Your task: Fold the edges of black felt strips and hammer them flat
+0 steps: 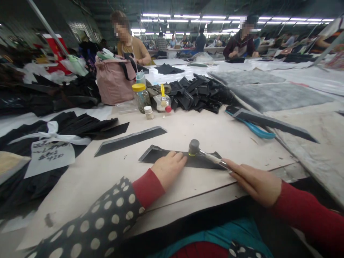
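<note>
Two hands work near the front edge of the desk (204, 125): the left hand (169, 169) lies open and flat, pressing down on a stiff black strip (161, 157) with a rough gray rim, while the right hand (254, 182) grips the thin handle of a small round-headed hammer (194, 147) over that strip.

Mallet head (194, 147) between the hands (168, 169) (254, 182)

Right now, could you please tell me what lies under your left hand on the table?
Your left hand rests on a black strip of material lying on the pale table. The part of the strip beneath the palm is covered, so it cannot be seen.
</note>
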Motion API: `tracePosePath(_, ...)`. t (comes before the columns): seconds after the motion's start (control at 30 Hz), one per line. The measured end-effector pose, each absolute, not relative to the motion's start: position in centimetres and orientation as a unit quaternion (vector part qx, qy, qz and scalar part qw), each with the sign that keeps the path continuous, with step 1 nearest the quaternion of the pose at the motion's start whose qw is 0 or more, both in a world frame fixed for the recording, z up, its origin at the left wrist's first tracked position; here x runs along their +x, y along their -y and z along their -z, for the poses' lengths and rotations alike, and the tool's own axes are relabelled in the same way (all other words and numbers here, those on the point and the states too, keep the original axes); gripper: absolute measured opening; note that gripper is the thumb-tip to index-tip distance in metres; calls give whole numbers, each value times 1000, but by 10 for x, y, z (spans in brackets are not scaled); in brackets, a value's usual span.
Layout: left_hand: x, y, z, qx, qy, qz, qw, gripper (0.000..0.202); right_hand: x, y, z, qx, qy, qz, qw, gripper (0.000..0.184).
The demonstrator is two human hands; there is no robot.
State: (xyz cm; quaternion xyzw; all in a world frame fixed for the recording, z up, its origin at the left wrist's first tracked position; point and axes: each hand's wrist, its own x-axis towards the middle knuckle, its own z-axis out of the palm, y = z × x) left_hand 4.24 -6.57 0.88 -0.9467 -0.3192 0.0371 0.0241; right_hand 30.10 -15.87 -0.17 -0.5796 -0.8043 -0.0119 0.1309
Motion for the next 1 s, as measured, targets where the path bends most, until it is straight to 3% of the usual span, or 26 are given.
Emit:
tracePosePath(0.17,44,70,-6,-949,310,-39,45,34,294,156,-3,-558,805,43,194,47)
tracePosePath(0.3,48,77,-3,-941,328,-50,72,34,287,155,-1,-569,813,5,122,43)
tracePosePath(0.47,51,84,-2,-935,341,-60,79,30,284,150,-4,-564,803,30,189,46)
tracePosePath(0.63,51,85,-1,-938,333,-50,78,26,285,142,2,-578,807,11,120,42)
tracePosePath(0.8,52,86,0,-936,338,-53,79,25,278,136,1,-547,818,37,173,45)
tracePosePath(0.93,52,87,1,-938,333,-49,77,25,269,134,1,-545,831,4,108,42)
tracePosePath(1.0,52,86,1,-938,334,-50,76,24,265,131,-3,-540,832,0,125,41)
